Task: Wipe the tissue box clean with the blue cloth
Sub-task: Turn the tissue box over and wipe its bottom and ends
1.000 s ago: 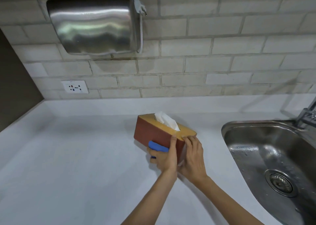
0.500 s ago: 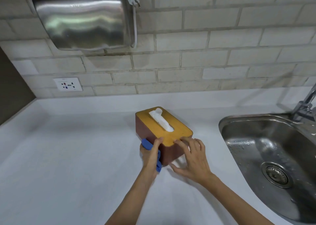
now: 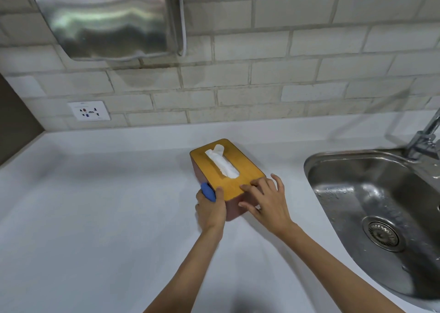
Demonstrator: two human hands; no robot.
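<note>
The tissue box point(image 3: 247, 167) rests flat on the white counter, with a yellow-brown lid, reddish-brown sides and a white tissue sticking out of its slot. My left hand point(image 3: 210, 209) presses the folded blue cloth point(image 3: 207, 192) against the box's near left side; only a small part of the cloth shows past my thumb. My right hand point(image 3: 265, 202) lies with spread fingers on the lid's near corner and the box's near end, steadying it.
A steel sink point(image 3: 378, 208) with a drain lies to the right, its tap point(image 3: 426, 139) at the far right edge. On the brick wall hang a steel dispenser point(image 3: 102, 19) and a socket point(image 3: 89, 110). White counter point(image 3: 95, 205) stretches to the left and front.
The box was tipped up on its edge a second ago and now rests flat. My left hand with the cloth moved along the near side towards the left corner.
</note>
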